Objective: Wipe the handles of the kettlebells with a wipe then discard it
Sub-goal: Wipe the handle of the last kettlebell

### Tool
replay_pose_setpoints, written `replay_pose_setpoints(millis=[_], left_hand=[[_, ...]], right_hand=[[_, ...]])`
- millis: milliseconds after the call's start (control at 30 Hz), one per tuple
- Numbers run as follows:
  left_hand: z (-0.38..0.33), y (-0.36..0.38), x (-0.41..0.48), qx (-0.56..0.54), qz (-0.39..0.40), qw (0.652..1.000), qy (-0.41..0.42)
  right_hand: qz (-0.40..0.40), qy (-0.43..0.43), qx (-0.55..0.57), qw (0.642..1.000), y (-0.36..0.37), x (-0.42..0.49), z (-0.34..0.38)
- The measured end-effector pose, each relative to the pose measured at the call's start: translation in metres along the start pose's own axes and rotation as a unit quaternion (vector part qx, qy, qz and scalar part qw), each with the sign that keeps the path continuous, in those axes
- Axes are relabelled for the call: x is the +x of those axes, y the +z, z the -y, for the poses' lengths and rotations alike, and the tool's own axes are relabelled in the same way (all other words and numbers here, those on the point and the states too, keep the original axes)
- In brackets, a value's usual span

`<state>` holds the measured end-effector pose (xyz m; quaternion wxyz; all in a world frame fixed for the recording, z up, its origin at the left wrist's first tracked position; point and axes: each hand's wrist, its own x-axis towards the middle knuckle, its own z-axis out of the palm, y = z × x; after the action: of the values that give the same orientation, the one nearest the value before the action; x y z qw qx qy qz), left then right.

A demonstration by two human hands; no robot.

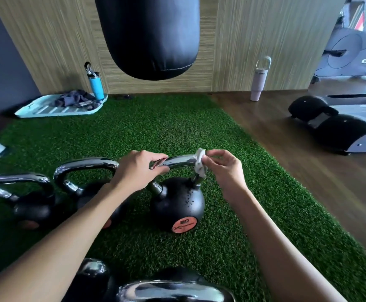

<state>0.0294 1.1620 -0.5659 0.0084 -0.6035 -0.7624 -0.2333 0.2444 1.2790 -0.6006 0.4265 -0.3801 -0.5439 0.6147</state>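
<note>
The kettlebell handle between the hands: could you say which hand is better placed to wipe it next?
Probably the right hand: it pinches the wipe against the right bend of the handle, while the left hand merely grips its left end.

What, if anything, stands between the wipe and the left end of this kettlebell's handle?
The left hand grips the handle left of the wipe, covering that stretch. Between them the handle is bare. The right hand pinches the wipe.

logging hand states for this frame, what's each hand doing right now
Left hand: closed, gripping the chrome handle of the kettlebell.
Right hand: closed, pinching the white wipe against the handle's right bend.
</note>
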Motion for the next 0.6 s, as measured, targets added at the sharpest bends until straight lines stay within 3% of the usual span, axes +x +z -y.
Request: replay_pose_setpoints(millis=[67,133,300,433,533,567,600], left_hand=[[-0.002,-0.004,-0.001,-0.033,0.001,0.999,-0.009],[-0.002,-0.007,-0.011,-0.138,-0.014,0.99,-0.023],[-0.006,-0.004,-0.03,-0.349,-0.041,0.936,-0.026],[-0.003,-0.003,-0.032,-0.347,-0.096,0.933,-0.023],[0.008,0.0,-0.036,-0.35,-0.131,0.927,-0.04],[0.012,0.0,-0.037,-0.354,-0.145,0.923,-0.047],[0.017,0.0,-0.038,-0.347,-0.164,0.922,-0.055]], right_hand=[[0.015,0.005,-0.003,1.0,0.018,-0.007,0.007],[0.034,0.014,-0.035,0.999,0.036,-0.014,0.015],[0.079,0.052,-0.116,0.989,0.061,-0.022,0.043],[0.143,0.114,-0.106,0.977,0.071,-0.019,0.06],[0.156,0.051,-0.205,0.965,0.07,-0.004,0.059],[0.137,-0.013,-0.283,0.949,0.067,0.005,0.056],[0.125,-0.087,-0.389,0.909,0.064,0.014,0.053]])
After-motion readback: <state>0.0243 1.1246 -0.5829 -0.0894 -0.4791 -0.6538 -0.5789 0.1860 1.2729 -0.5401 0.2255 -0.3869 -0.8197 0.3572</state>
